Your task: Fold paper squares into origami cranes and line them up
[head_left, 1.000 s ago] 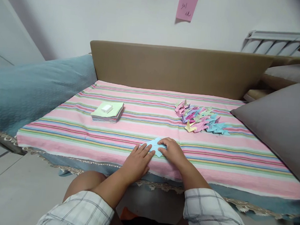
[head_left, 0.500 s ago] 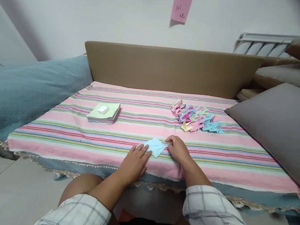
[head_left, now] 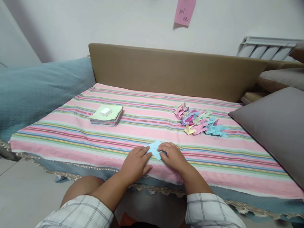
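Note:
A light blue folded paper (head_left: 154, 149) lies on the striped cloth in front of me, its two ends covered by my fingers. My left hand (head_left: 136, 164) rests at its left end, fingers stretched out and pressing down on it. At the right end, my right hand (head_left: 173, 156) has its thumb and forefinger on the paper, holding its right corner; the other fingers are curled. Beyond my right hand sits a cluster of folded paper cranes (head_left: 199, 121) in pink, purple, yellow, green and blue.
A stack of coloured paper sheets (head_left: 106, 120) with a small white block (head_left: 106, 112) on top sits to the left. The striped cloth (head_left: 62, 130) covers the sofa seat. Grey cushions (head_left: 283, 126) lie at right, a blue armrest (head_left: 39, 88) at left, a brown backrest (head_left: 170, 70) behind.
My right hand has moved left onto the paper, and the paper's right point is now folded in or covered by the fingers. My left hand stays nearly in place. The view has tilted slightly up.

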The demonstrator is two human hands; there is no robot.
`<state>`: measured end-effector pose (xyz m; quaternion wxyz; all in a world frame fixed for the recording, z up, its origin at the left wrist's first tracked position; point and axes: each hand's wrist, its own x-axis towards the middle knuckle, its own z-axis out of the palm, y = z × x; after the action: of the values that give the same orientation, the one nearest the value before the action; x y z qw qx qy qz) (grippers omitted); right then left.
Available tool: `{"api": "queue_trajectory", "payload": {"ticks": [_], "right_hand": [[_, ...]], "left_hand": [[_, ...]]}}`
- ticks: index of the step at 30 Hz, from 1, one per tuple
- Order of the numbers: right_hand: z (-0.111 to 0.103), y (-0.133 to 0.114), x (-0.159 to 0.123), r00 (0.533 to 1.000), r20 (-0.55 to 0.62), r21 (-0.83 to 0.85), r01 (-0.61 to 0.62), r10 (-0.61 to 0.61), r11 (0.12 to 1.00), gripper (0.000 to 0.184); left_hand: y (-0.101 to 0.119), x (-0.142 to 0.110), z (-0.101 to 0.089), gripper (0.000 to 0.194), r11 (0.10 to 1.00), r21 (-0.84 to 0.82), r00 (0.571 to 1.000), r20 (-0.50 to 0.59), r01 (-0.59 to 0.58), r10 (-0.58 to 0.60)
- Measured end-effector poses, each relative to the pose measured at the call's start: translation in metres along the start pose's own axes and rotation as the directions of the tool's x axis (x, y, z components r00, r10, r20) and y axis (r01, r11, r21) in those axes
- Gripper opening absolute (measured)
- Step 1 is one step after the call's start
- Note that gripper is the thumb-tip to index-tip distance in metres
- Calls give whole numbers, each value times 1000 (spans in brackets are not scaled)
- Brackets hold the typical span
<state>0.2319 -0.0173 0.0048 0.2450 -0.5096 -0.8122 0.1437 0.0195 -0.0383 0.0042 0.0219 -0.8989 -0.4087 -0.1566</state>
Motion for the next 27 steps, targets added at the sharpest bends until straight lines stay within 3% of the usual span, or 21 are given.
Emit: {"api": "queue_trajectory", "payload": {"ticks": [4,8,14,20,24,26,27], "right_hand": [[-6,5,-2,997,70,30,42,-44,999,36],[-7,6,-4,992,111,23,58,-61,998,53],[-9,3,-6,992,63,-6,108,-107,994,39],[-7,-6,-6,993,-15,-108,111,-113,988,42],[-5,-8,-2,992,-111,-55,50,-56,997,27],[-5,-9,0,975,-214,131,-29,57,991,21],[-4,-11,1,956,-257,276,-69,143,959,22]], "left_hand": [[-11,10,0,23,999,-20,993,-106,51,-53],[-19,19,5,16,1000,-15,990,-142,10,-12],[-23,25,8,19,998,55,978,-205,-25,36],[-20,26,6,21,1000,15,974,-225,-7,11],[-17,24,3,20,973,-224,956,-272,48,-110],[-17,24,4,31,876,-466,896,-327,125,-302],[-16,25,5,42,776,-613,854,-315,151,-415]]}}
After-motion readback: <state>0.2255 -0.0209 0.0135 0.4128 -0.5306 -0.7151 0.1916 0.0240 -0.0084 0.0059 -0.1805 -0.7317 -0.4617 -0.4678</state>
